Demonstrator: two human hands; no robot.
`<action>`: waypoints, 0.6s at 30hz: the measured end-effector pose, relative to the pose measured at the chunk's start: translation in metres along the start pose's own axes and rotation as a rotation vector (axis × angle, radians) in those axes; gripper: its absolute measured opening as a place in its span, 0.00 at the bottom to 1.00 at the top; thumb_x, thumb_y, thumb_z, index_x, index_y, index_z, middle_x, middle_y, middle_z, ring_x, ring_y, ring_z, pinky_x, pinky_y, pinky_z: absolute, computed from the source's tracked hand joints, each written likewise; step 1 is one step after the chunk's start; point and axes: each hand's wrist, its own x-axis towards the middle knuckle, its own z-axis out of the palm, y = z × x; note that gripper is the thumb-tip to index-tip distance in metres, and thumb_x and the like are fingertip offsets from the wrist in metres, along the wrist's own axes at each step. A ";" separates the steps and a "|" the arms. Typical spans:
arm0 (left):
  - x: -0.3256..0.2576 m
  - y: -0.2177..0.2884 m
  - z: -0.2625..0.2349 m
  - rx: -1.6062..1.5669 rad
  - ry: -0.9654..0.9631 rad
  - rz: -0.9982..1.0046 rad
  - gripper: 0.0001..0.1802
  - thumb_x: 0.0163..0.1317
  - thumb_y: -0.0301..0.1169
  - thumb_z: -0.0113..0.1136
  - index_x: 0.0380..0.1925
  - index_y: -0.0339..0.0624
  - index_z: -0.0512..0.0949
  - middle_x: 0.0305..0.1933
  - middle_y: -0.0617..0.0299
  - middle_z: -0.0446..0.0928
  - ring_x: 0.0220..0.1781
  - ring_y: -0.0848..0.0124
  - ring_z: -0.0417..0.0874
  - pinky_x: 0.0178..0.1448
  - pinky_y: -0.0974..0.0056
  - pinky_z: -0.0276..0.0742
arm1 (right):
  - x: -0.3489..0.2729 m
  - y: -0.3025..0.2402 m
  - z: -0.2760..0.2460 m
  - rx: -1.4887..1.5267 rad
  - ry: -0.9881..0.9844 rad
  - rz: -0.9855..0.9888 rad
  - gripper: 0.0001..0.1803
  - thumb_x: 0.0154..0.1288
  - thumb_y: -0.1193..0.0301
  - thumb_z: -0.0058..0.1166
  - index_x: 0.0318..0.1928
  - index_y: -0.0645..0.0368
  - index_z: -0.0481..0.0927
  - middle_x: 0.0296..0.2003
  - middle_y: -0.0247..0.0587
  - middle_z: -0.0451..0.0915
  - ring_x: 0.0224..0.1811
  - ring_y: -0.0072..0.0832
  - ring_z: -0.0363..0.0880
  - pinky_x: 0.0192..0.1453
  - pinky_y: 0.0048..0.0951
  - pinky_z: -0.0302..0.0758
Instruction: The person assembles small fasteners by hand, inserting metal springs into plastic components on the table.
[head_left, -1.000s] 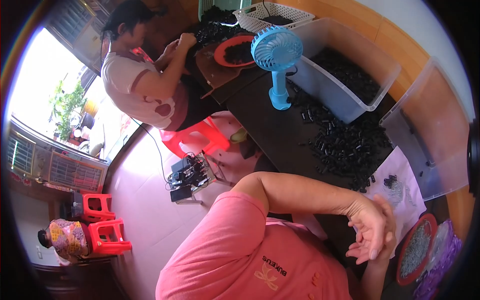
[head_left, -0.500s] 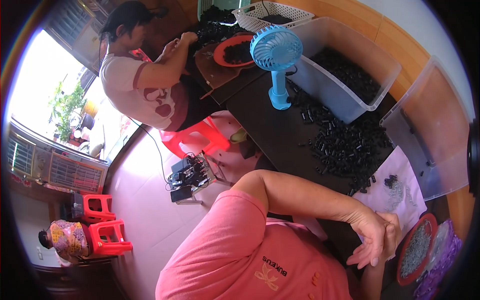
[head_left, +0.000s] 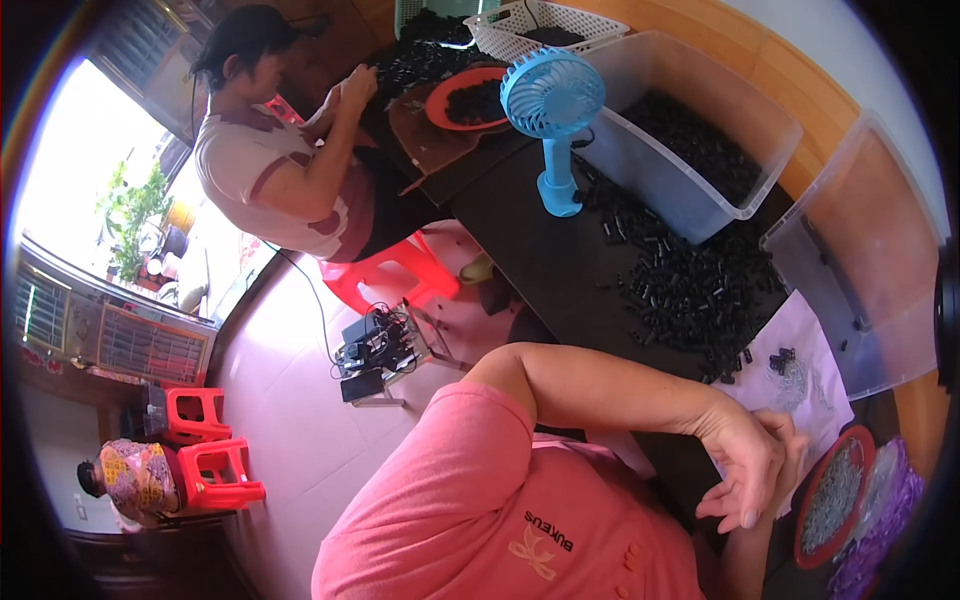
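My left hand [head_left: 742, 462] reaches across from the left, its wrist bent and its fingers curled downward. My right hand [head_left: 790, 440] is raised close behind it, fingers bent. The two hands meet or overlap, and whatever is between their fingertips is hidden. Just beyond them lies a pale pink sheet [head_left: 815, 345] bearing small clear pieces [head_left: 792, 385] and a few black ones [head_left: 782, 360]. Beside my right hand stands a red bowl [head_left: 858, 445] of small clear or silvery pieces. A heap of short black cylindrical parts [head_left: 690, 300] spreads over the dark table [head_left: 520, 250].
A blue fan [head_left: 555, 120] stands near a clear bin [head_left: 690, 185] of black parts. Another clear plastic bin [head_left: 860, 270] is at right, above a purple bag [head_left: 885, 530]. A co-worker [head_left: 290, 170] sits at far left by an orange bowl [head_left: 440, 105]. Another person [head_left: 135, 475] sits farther off.
My hands have shifted slightly against each other, and the right fingers now show spread a little more beyond the left. The co-worker has leaned back, drawing both hands toward the body.
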 end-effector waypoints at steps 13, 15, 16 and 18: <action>0.029 -0.054 -0.043 -0.657 -0.593 1.058 0.15 0.56 0.37 0.59 0.44 0.54 0.83 0.56 0.68 0.75 0.52 0.68 0.76 0.69 0.47 0.63 | 0.000 -0.025 0.009 0.237 -0.297 0.060 0.49 0.71 0.34 0.23 0.60 0.75 0.66 0.39 0.53 0.78 0.35 0.36 0.79 0.37 0.33 0.78; 0.014 -0.059 -0.080 -0.916 -0.693 1.063 0.17 0.57 0.34 0.57 0.46 0.49 0.82 0.64 0.64 0.73 0.62 0.68 0.74 0.68 0.56 0.66 | 0.002 -0.022 0.010 0.168 -0.345 0.032 0.51 0.70 0.33 0.23 0.62 0.76 0.65 0.40 0.53 0.78 0.35 0.36 0.79 0.36 0.34 0.78; 0.013 -0.059 -0.080 -1.212 -0.745 1.001 0.16 0.58 0.35 0.55 0.46 0.45 0.82 0.61 0.63 0.75 0.61 0.70 0.75 0.66 0.61 0.68 | 0.001 -0.019 0.002 0.129 -0.341 0.024 0.52 0.70 0.32 0.22 0.63 0.76 0.65 0.40 0.53 0.78 0.35 0.36 0.79 0.35 0.35 0.78; 0.006 -0.065 -0.078 -1.167 -0.485 1.011 0.16 0.60 0.36 0.53 0.44 0.42 0.81 0.57 0.62 0.77 0.58 0.71 0.77 0.63 0.63 0.70 | 0.006 -0.001 -0.010 0.104 -0.298 0.020 0.51 0.70 0.33 0.23 0.61 0.76 0.65 0.40 0.53 0.78 0.34 0.35 0.78 0.34 0.34 0.78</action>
